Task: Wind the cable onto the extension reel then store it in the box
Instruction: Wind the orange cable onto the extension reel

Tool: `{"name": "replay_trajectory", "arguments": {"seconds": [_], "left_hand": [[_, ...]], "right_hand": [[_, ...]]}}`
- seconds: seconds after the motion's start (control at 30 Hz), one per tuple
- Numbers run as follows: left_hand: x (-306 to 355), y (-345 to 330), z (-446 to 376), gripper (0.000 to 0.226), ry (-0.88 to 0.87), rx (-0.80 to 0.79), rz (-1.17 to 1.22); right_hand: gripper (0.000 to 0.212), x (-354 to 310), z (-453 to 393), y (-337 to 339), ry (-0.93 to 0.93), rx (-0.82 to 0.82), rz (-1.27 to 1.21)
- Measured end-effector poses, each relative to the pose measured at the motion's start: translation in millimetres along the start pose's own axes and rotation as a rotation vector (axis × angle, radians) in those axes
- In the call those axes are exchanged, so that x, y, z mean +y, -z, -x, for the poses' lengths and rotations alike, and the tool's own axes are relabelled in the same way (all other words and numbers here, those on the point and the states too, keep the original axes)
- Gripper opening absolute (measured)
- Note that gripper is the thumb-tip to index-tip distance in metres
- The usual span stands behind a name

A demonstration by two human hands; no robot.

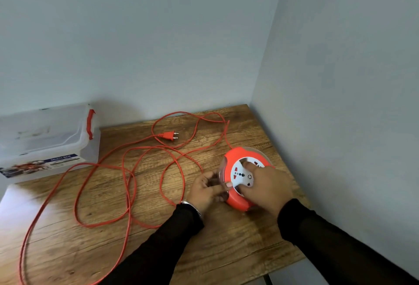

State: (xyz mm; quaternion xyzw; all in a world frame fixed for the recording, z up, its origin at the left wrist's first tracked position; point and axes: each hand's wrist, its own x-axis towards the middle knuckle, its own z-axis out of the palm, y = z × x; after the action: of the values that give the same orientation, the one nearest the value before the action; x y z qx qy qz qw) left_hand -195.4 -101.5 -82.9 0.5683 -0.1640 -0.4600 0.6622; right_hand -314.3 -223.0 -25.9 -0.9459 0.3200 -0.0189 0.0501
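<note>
An orange extension reel [235,201] with a white socket face lies flat on the wooden table [226,250] near the right wall. My right hand [265,187] rests on top of the socket face, fingers pressed into it. My left hand [206,189] grips the reel's left rim, one finger lying across the orange edge. The long orange cable [127,185] sprawls in loose loops over the table's left and middle, and its plug [169,135] lies at the back. A clear plastic box [45,142] with a lid and a red latch stands at the far left.
The table sits in a corner, with walls behind it and close to the right of the reel. One cable loop hangs past the table's front left edge. Bare wood shows in front of the reel.
</note>
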Motion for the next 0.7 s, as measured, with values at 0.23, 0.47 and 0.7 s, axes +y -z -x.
{"name": "replay_trajectory", "arguments": {"seconds": [0.23, 0.47, 0.7], "left_hand": [[-9.1, 7.5, 4.7, 0.026, -0.076, 0.034, -0.005], [-9.1, 10.4, 3.0, 0.025, -0.109, 0.033, -0.031], [-12.4, 11.0, 1.8, 0.022, -0.144, 0.043, -0.047]], "right_hand": [[0.062, -16.6, 1.4, -3.5, -0.465, -0.109, -0.702], [0.014, -37.1, -3.6, 4.8, -0.919, -0.395, -1.55], [0.012, -22.7, 13.6, 7.1, -0.661, -0.408, -1.359]]}}
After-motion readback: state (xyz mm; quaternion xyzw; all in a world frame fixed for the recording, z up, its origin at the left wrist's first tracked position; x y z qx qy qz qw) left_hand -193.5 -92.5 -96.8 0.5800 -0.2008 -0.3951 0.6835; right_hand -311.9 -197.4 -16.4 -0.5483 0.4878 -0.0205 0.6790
